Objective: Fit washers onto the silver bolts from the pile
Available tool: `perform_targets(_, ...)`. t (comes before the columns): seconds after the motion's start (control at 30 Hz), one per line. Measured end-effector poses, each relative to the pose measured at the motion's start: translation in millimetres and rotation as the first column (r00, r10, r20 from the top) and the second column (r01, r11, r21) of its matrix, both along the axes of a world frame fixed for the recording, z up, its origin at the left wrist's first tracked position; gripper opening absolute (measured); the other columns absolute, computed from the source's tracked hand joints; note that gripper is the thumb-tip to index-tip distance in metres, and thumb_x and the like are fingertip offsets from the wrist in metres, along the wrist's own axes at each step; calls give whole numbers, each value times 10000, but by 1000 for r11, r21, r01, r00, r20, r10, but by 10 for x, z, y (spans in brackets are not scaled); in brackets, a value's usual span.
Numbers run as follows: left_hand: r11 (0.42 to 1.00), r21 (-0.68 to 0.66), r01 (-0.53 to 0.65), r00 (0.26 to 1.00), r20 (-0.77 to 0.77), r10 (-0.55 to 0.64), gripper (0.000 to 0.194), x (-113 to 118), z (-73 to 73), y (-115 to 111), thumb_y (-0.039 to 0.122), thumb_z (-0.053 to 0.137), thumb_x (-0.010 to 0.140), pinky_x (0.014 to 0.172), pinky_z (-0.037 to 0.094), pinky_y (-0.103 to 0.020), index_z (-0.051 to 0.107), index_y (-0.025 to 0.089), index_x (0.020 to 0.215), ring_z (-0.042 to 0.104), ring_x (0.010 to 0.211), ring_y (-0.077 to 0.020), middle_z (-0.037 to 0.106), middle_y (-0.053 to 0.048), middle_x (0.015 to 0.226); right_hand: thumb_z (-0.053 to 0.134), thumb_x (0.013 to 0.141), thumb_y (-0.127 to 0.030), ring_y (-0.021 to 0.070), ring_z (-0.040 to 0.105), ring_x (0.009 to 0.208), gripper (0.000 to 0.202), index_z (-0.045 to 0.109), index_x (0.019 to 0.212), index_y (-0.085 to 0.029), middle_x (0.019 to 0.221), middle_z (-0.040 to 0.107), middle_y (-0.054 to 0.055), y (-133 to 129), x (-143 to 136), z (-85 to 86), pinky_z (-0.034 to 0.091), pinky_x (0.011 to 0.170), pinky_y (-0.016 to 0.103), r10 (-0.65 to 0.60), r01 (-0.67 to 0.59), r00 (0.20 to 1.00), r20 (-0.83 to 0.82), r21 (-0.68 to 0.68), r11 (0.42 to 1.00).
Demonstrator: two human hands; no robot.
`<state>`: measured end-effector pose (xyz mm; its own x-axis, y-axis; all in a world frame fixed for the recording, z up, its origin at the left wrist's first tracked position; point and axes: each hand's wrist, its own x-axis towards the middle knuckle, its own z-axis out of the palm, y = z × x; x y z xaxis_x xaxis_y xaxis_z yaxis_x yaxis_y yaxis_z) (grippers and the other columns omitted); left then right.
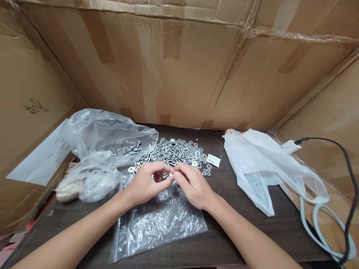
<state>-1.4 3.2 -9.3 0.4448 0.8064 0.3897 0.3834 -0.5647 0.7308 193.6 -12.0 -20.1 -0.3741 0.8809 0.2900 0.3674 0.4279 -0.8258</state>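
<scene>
My left hand [148,183] and my right hand [193,184] meet fingertip to fingertip over the front edge of a pile of metal screws and washers [174,151]. Both are closed in a pinch. Something small and pale shows between the fingertips, too small to name. Below the hands lies a flat clear plastic bag [165,224] on the dark table [224,220]. A few washers lie apart at the right of the pile, beside a small white label [213,160].
Clear plastic bags [103,130] sit at the left, one with screws inside. A white plastic bag [249,160] lies at the right, near a black cable [349,160] and a white cable [314,224]. Cardboard walls [174,74] enclose the table's back and sides.
</scene>
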Motion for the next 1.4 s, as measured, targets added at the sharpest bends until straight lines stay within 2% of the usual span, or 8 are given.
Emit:
perform_targets(0.1, 986, -167, -13, 999, 42, 21, 69, 10, 7, 0, 194, 657, 848, 523, 401, -206, 725, 185, 844, 485, 540, -99, 628, 31, 652, 540, 964, -324, 131, 474, 622, 147, 539, 919, -185, 749, 535, -11, -21, -4, 24, 348, 595, 253, -17, 18, 1000, -15, 36, 999)
perform_targets(0.3, 980, 189, 54, 998, -29, -49, 98, 5, -20, -33, 179, 640, 851, 638, 432, -255, 721, 163, 904, 547, 633, -123, 671, -11, 757, 294, 1066, -436, 119, 401, 513, 565, 400, 566, -194, 526, 402, -21, -9, -45, -25, 295, 552, 278, 0, -5, 999, -34, -154, 988)
perform_targets(0.53, 943, -332, 23, 995, 97, 9, 106, 26, -23, -13, 252, 662, 819, 517, 366, -215, 717, 171, 862, 441, 524, -100, 548, 42, 599, 596, 926, -363, 121, 439, 571, 189, 538, 879, -189, 676, 495, -34, -26, -6, 48, 332, 544, 239, 14, -27, 993, -116, -104, 994)
perform_targets(0.73, 984, 160, 83, 996, 5, -84, 86, 20, -10, -54, 162, 650, 857, 643, 431, -240, 719, 173, 906, 538, 630, -106, 663, 4, 761, 295, 1062, -456, 127, 413, 524, 556, 436, 592, -195, 545, 426, -15, -21, -18, -29, 316, 549, 276, 17, -36, 996, -84, -228, 973)
perform_targets(0.87, 1000, 15, -1, 999, 33, 1, 70, 27, -1, -51, 160, 665, 832, 597, 418, -222, 720, 183, 870, 528, 587, -98, 626, 32, 682, 473, 1000, -352, 144, 486, 661, 213, 525, 872, -189, 754, 533, -3, -33, -7, 4, 368, 619, 265, 11, -14, 999, -51, -55, 998)
perform_targets(1.0, 985, -168, -39, 998, 42, 46, 82, 39, 7, -41, 189, 669, 810, 558, 418, -219, 726, 192, 869, 518, 560, -103, 634, 35, 671, 536, 955, -308, 132, 459, 619, 137, 505, 881, -196, 723, 503, -22, -32, 7, 37, 349, 581, 248, 15, -15, 1000, -21, -10, 1000)
perform_targets(1.23, 978, 207, 23, 1000, 5, -24, 90, 32, -18, -78, 176, 652, 845, 630, 429, -250, 725, 166, 897, 537, 613, -115, 623, 10, 696, 309, 1064, -476, 116, 372, 492, 590, 380, 547, -201, 506, 375, -28, -17, -29, -52, 282, 533, 277, 10, -23, 997, -72, -179, 984)
perform_targets(1.4, 978, -210, -4, 998, 62, 17, 88, 36, -6, -40, 213, 651, 824, 546, 402, -225, 719, 168, 859, 486, 546, -107, 577, 32, 615, 467, 1010, -379, 133, 459, 604, 288, 541, 811, -186, 683, 510, -14, -60, -14, 16, 335, 584, 258, 7, -10, 998, -70, -36, 999)
